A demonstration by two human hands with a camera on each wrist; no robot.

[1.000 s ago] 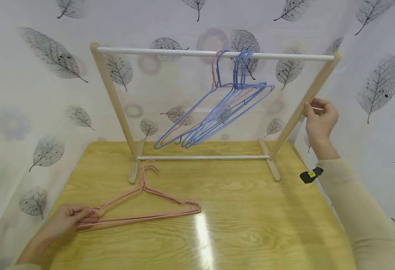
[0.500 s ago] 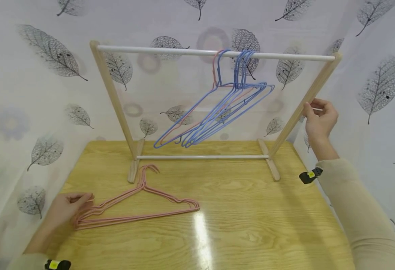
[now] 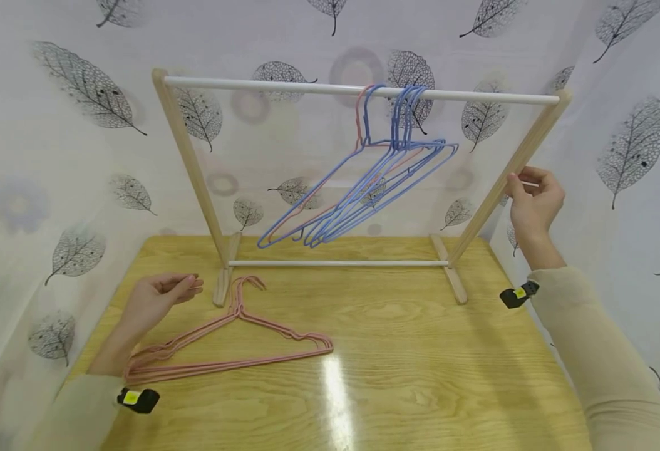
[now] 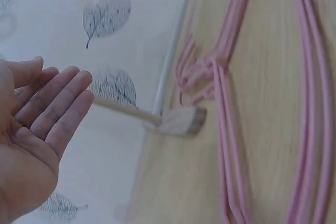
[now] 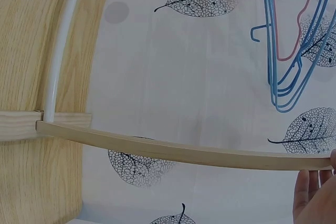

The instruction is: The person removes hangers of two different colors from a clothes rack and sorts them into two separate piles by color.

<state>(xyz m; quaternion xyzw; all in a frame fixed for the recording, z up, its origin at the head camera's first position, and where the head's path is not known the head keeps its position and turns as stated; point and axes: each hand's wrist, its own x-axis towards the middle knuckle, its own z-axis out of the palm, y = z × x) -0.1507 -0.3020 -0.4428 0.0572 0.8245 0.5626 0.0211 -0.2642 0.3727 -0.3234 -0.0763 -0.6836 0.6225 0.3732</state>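
Observation:
My left hand hovers above the left side of the pink hangers, apart from them. In the left wrist view its fingers are loosely straight and hold nothing. Several pink hangers lie stacked flat on the table, hooks towards the rack. My right hand pinches the right wooden post of a small clothes rack between thumb and fingers. On the rack's white top rail hang several blue hangers and a pink hanger, bunched right of the middle.
The rack's feet stand near the back of the wood-grain table. A white lower bar joins its posts. Leaf-printed cloth surrounds the table at the back and sides.
My left hand has let go of the pink hangers' left corner and moved up and right above them. The stack now lies still. My right hand keeps its place on the post.

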